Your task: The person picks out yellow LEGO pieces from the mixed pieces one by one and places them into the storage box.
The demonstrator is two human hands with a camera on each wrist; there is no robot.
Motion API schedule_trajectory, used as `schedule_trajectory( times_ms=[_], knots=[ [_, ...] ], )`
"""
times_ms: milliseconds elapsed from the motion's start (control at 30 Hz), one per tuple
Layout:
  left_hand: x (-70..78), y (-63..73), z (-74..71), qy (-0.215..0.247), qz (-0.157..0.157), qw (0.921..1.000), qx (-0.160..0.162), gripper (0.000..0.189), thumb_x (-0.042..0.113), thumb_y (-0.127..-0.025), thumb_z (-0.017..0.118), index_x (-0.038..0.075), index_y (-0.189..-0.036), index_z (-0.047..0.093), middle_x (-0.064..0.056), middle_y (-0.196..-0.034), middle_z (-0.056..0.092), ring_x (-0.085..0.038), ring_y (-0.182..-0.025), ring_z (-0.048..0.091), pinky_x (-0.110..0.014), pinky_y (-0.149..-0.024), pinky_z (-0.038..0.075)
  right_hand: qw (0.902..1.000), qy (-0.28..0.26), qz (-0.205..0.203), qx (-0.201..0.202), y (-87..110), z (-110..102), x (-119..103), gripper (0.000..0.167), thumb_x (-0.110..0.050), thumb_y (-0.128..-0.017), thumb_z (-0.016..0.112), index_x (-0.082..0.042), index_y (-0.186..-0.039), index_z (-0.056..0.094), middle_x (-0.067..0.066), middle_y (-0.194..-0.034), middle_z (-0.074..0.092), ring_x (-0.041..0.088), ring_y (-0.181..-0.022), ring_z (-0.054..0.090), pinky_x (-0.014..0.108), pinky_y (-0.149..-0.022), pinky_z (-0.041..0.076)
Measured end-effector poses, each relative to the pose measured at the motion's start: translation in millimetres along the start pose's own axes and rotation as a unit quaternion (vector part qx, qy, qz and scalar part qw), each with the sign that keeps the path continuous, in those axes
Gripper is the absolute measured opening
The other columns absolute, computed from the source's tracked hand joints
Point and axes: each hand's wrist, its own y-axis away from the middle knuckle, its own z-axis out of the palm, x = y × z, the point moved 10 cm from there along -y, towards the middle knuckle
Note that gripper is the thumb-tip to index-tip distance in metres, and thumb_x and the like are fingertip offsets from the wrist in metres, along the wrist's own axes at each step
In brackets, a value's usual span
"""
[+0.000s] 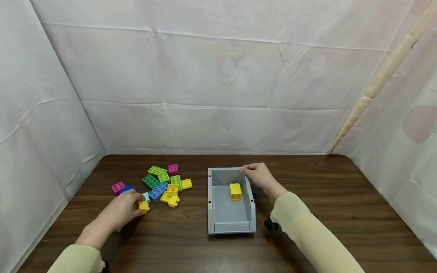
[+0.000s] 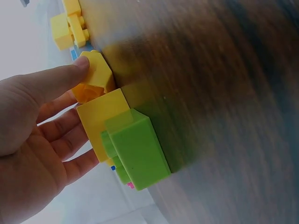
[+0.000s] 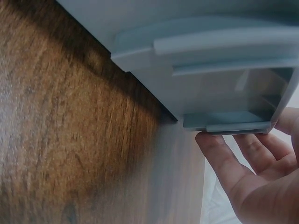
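My left hand (image 1: 122, 209) is at the near left of a loose pile of toy building bricks. Its thumb and fingers pinch a yellow brick (image 2: 99, 72) low over the table. In the left wrist view, another yellow brick (image 2: 100, 123) and a lime green brick (image 2: 140, 151) lie beside the fingers. With its fingertips, my right hand (image 1: 261, 177) grips the far right corner of a grey plastic bin (image 1: 231, 227). One yellow brick (image 1: 235, 191) stands inside that bin. The right wrist view shows the thumb and fingers at the bin's edge.
The pile holds a dark green brick (image 1: 150, 181), a blue brick (image 1: 158, 191), a magenta brick (image 1: 172, 169) and several lime and yellow ones. Everything lies on a dark wooden table (image 1: 182, 259). White cloth (image 1: 214, 77) hangs behind and at both sides.
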Motion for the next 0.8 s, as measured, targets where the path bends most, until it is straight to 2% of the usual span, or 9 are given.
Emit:
schedule_trajectory(
  times_ms=[233, 433, 600, 800],
  knots=[
    [-2.4, -2.0, -3.1, 0.003, -0.01, 0.9999, -0.001, 0.033, 0.017, -0.077, 0.078, -0.002, -0.101, 0.067, -0.009, -0.093, 0.061, -0.021, -0.084, 0.058, -0.044, -0.078, 0.053, 1.0, -0.001, 0.001, 0.002, -0.8, 0, 0, 0.033, -0.03, -0.093, 0.061, -0.008, -0.116, 0.068, -0.001, -0.068, 0.044, 0.012, -0.061, 0.043, 0.029, -0.058, 0.046],
    [2.1, -4.9, -8.0, 0.007, -0.012, 0.9999, -0.002, 0.035, 0.016, -0.078, 0.077, -0.004, -0.104, 0.066, -0.01, -0.094, 0.06, -0.02, -0.083, 0.058, -0.043, -0.078, 0.053, 1.0, 0.001, 0.005, 0.005, 0.0, 0, 0, 0.033, -0.03, -0.093, 0.06, -0.008, -0.117, 0.067, 0.0, -0.076, 0.049, 0.017, -0.072, 0.048, 0.034, -0.067, 0.05],
    [10.2, -4.4, -14.5, 0.009, -0.002, 1.0, 0.002, 0.034, 0.014, -0.077, 0.077, -0.005, -0.103, 0.066, -0.012, -0.094, 0.06, -0.021, -0.083, 0.059, -0.043, -0.077, 0.054, 1.0, -0.001, 0.009, 0.005, -0.5, 0, 1, 0.034, -0.03, -0.093, 0.06, -0.008, -0.117, 0.067, 0.0, -0.075, 0.047, 0.015, -0.069, 0.046, 0.034, -0.066, 0.05],
    [18.1, -3.8, -25.4, 0.0, 0.021, 0.9995, 0.023, 0.034, 0.013, -0.076, 0.078, -0.005, -0.102, 0.066, -0.012, -0.094, 0.06, -0.02, -0.081, 0.059, -0.04, -0.074, 0.054, 0.9999, -0.004, 0.012, 0.002, 0.2, 0, 2, 0.034, -0.03, -0.093, 0.06, -0.008, -0.118, 0.067, 0.0, -0.071, 0.045, 0.015, -0.067, 0.045, 0.036, -0.069, 0.051]
  ],
)
